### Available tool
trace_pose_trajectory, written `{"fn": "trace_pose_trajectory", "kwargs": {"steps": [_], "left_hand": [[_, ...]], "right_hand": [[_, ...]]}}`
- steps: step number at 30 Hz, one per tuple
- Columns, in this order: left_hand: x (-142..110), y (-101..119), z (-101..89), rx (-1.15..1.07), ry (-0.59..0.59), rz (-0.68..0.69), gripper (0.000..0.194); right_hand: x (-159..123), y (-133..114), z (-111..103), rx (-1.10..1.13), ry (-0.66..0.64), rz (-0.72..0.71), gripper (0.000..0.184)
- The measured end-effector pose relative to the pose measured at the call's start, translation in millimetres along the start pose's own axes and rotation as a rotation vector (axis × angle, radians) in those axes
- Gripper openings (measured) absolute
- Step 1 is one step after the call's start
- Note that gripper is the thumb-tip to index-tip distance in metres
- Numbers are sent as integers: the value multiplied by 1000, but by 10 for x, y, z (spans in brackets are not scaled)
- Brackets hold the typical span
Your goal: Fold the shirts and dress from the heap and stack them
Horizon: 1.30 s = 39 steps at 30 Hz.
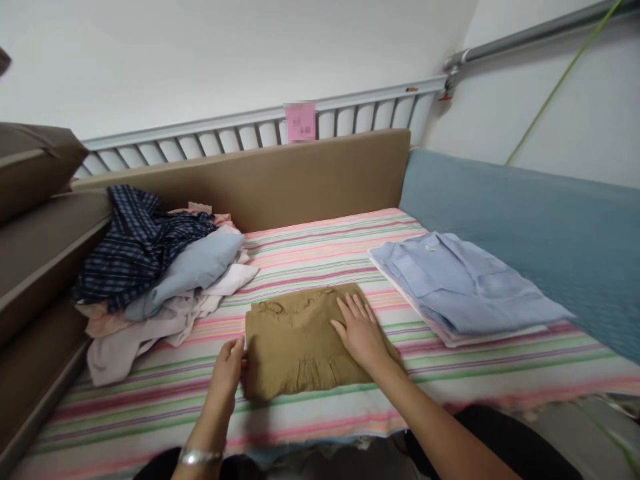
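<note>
A folded olive-brown garment [300,340] lies flat in front of me, with ruffled trim along its far edge and gathers near its front edge. My right hand [360,330] rests on its right part, fingers spread flat on the cloth. Beside the left edge is my left hand [229,365], its fingers loosely bent and a little apart; whether they touch the fabric is hard to make out. A silver bracelet [200,457] circles the left wrist.
On the right, a folded light-blue shirt [450,280] tops a neat stack. Crumpled clothes [185,273], including a dark plaid piece [135,247], are heaped at left beside brown cushions [45,220]. Brown [320,173] and blue [525,213] padded panels border the striped sheet [310,253].
</note>
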<state>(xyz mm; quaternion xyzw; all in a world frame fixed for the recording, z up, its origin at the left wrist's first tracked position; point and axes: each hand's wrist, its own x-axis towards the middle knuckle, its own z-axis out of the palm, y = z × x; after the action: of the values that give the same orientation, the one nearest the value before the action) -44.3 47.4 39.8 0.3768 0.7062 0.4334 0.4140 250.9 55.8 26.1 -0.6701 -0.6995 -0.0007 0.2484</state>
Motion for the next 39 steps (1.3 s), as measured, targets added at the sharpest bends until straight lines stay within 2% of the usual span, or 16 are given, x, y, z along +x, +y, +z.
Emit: {"fn": "trace_pose_trajectory", "kwargs": {"steps": [2, 3, 7, 11, 14, 17, 20, 22, 24, 26, 28, 30, 32, 35, 37, 39], "left_hand": [[-148, -114, -84, -26, -46, -52, 59], [-219, -158, -103, -10, -56, -28, 60], [-442, -205, -35, 153, -57, 192, 48], [-522, -177, 99, 332, 23, 335, 33], [-509, -230, 132, 585, 97, 326, 28], [-485, -283, 89, 771, 85, 289, 27], [-497, -196, 35, 764, 168, 307, 29], [-544, -61, 65, 637, 233, 443, 31], [-615, 72, 188, 454, 131, 636, 28], [-685, 133, 386, 403, -69, 786, 28], [-725, 93, 595, 565, -174, 886, 33], [-723, -20, 754, 783, -165, 939, 40], [-689, -145, 836, 916, -119, 957, 45], [-631, -260, 855, 979, -76, 984, 47], [-608, -286, 844, 978, -70, 1000, 47], [-597, -297, 840, 972, -68, 1006, 48]], "right_hand": [[-71, 43, 149, -32, -36, 33, 53], [-91, 61, 201, -44, -42, 43, 53], [-94, 72, 252, -56, -40, 60, 55], [-84, 37, 223, -64, -24, 98, 54], [-92, 28, 235, -75, -1, 131, 55], [-92, 25, 242, -99, 19, 159, 55], [-84, 12, 228, -112, 17, 160, 55], [-82, 0, 223, -111, 13, 154, 55], [-85, -8, 227, -106, 19, 152, 55], [-88, -4, 228, -96, 23, 152, 54], [-76, 7, 197, -83, 10, 168, 54], [-32, 5, 111, -75, -9, 181, 51], [57, -43, -28, -62, 4, 128, 47], [284, -246, -242, 12, 0, -116, 39], [480, -440, -312, 32, -120, -237, 34], [680, -624, -303, 0, -275, -262, 30]]}}
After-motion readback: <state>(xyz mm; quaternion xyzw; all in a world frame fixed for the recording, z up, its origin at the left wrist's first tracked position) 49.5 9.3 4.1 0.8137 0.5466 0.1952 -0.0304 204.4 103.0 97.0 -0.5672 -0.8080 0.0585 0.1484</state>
